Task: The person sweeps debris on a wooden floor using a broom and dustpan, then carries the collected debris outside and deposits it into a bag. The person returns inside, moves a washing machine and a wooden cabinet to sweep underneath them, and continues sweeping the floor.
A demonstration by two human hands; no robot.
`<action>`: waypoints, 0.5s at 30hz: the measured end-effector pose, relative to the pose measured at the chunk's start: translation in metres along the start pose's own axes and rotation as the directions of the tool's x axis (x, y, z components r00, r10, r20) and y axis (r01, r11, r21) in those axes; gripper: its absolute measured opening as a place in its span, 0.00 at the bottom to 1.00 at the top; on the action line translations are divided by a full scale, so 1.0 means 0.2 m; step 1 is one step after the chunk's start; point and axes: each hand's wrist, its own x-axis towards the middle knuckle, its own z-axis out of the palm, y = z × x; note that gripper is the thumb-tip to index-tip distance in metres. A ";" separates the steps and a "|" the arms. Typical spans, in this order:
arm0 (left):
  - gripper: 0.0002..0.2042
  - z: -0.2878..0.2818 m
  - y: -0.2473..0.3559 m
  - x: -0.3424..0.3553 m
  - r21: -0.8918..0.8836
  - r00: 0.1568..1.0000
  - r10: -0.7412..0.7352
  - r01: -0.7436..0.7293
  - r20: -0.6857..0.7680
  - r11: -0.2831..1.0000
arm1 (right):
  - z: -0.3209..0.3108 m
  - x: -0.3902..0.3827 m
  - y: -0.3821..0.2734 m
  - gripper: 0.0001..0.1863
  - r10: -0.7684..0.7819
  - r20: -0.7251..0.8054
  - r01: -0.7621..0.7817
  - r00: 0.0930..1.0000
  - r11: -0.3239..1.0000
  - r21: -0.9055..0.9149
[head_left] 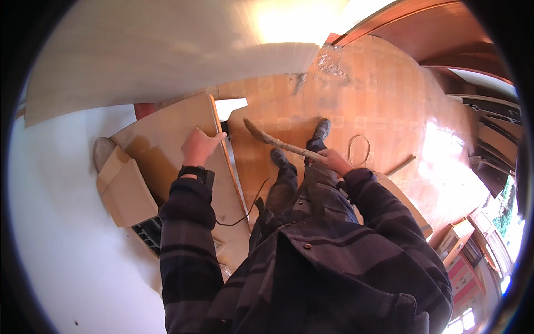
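Note:
My right hand [335, 161] is closed around one end of a curved, light brown stick [278, 143]. The stick's rough, thicker far end points up and left, over the floor. To the left, my left hand [202, 146], with a black watch on its wrist, is over or on a brown tabletop [186, 114]. Its thumb is stretched apart toward the table's wooden edge; its other fingers show only in part, and I see nothing held there.
An open cardboard box [125, 186] stands on the table's left side, near a dark slotted object [147, 234]. A thin dark cable [245, 218] crosses the tabletop. On the wood-patterned floor are a loop [359, 149] and a strip [401, 165]. Dusty debris [334, 64] lies farther ahead.

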 end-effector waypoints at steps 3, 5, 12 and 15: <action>0.38 0.02 -0.02 0.02 -0.036 0.999 -0.001 0.003 0.037 0.999 | 0.19 0.17 -0.12 0.17 0.025 -0.037 -0.029 0.999 0.995 -0.099; 0.36 0.04 -0.03 0.03 -0.015 1.000 0.009 -0.010 -0.022 1.000 | 0.34 0.24 -0.19 0.17 0.051 -0.115 -0.059 0.992 0.996 -0.066; 0.34 0.02 -0.02 0.03 -0.004 1.000 0.020 -0.020 0.010 1.000 | 0.34 0.15 -0.17 0.13 0.480 0.139 -0.455 0.866 0.644 0.615; 0.40 -0.01 0.00 0.02 0.000 0.996 -0.032 0.032 0.086 0.999 | 0.16 -0.04 -0.09 0.13 0.404 0.167 -0.412 0.899 0.655 0.633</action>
